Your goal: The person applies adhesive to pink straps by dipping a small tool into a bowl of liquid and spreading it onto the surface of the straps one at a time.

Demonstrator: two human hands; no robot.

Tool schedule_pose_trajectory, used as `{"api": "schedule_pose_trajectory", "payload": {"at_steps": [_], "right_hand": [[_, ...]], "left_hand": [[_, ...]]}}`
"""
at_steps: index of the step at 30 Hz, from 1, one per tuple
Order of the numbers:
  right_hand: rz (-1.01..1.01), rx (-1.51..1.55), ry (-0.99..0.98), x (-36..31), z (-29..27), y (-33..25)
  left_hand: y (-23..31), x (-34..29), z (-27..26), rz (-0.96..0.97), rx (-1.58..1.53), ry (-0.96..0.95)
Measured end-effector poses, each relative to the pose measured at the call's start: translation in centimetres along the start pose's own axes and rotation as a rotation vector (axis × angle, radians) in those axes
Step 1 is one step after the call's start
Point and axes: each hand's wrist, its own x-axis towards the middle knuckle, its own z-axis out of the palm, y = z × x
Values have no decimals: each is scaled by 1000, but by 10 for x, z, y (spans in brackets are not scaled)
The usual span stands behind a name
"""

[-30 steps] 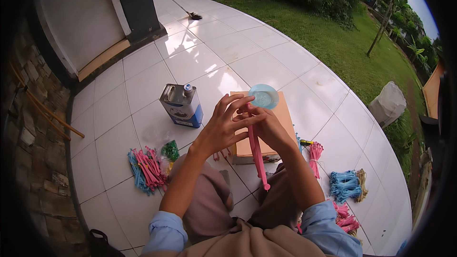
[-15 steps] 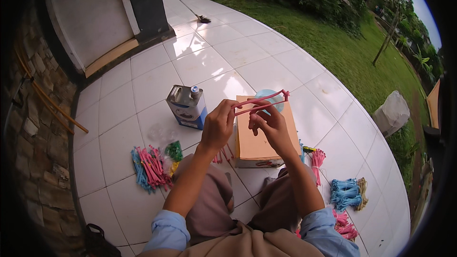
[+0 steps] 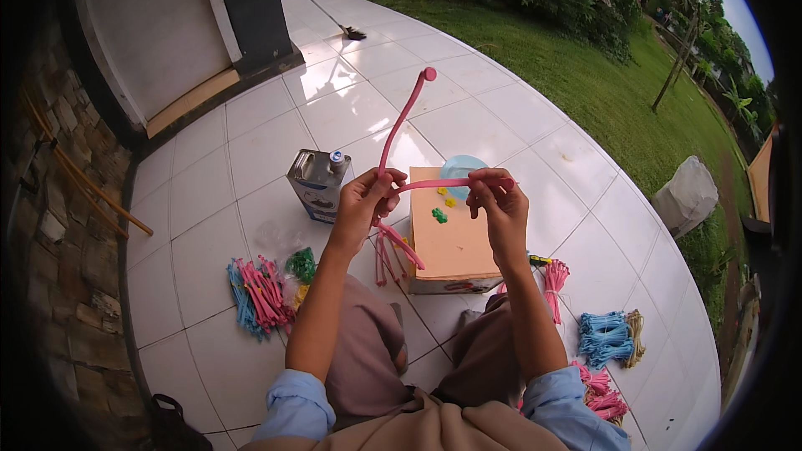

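Observation:
My left hand (image 3: 359, 205) is pinched around pink flexible tubes (image 3: 394, 129). One length rises from it to a knobbed end, and another piece slants down beside the box. A third length runs across to my right hand (image 3: 503, 213), whose fingers are closed on its far end. How the pieces join inside my left hand is hidden. Both hands are above a cardboard box (image 3: 455, 255) with a peach-coloured top. Small green pieces (image 3: 439, 215) and small yellow pieces (image 3: 450, 202) lie on that top. A light-blue dish (image 3: 462, 167) sits at its far end.
A metal can (image 3: 313, 192) stands left of the box. Pink and blue bundles (image 3: 266, 292) lie left of my knees; a pink bundle (image 3: 555, 288) and blue bundles (image 3: 606, 338) lie right. A broom (image 3: 351, 32) is farther off on the tiles, and a white sack (image 3: 687, 192) is at right.
The pink loop stretched between my hands has spread into separate lengths, one now pointing up and one down. My hands have moved apart, uncovering the green and yellow pieces on the box.

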Motion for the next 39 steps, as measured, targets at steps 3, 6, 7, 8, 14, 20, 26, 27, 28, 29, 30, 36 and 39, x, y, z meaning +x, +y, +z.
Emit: {"api": "schedule_pose_trajectory", "payload": {"at_steps": [3,6,7,8,14,20,26,27,28,29,30,36,39], "right_hand": [[84,-86,-4,0,-7,0],[319,-236,-102,0,-13,0],[317,-234,-105,0,-13,-1],[338,-159,-112,0,-13,-5],[404,443,-318,4,-24,-21],[203,198,-111,9,-13,-21],[62,91,77,12,-7,-15],[71,91,76,12,-7,-13],[69,57,95,12,-6,-10],[66,23,112,13,-7,-8],[79,17,115,16,-8,-2],[159,-153,64,33,-24,24],[255,-268,32,41,-30,47]], "left_hand": [[5,0,12,-92,-205,96],[-6,1,2,-91,-280,57],[-8,1,0,-90,-316,0],[-8,1,-1,-71,-224,-25],[-4,-2,-8,-32,165,-206],[-9,-5,-8,-161,323,-374],[-12,-6,-18,-166,328,-400],[-11,-8,-18,-174,324,-395],[-8,-9,-16,-176,232,-399],[-6,-9,-16,-176,140,-400],[-3,-8,-22,-234,207,-388],[-7,-6,-12,-334,178,-305],[-29,-2,-22,-361,297,-171]]}}
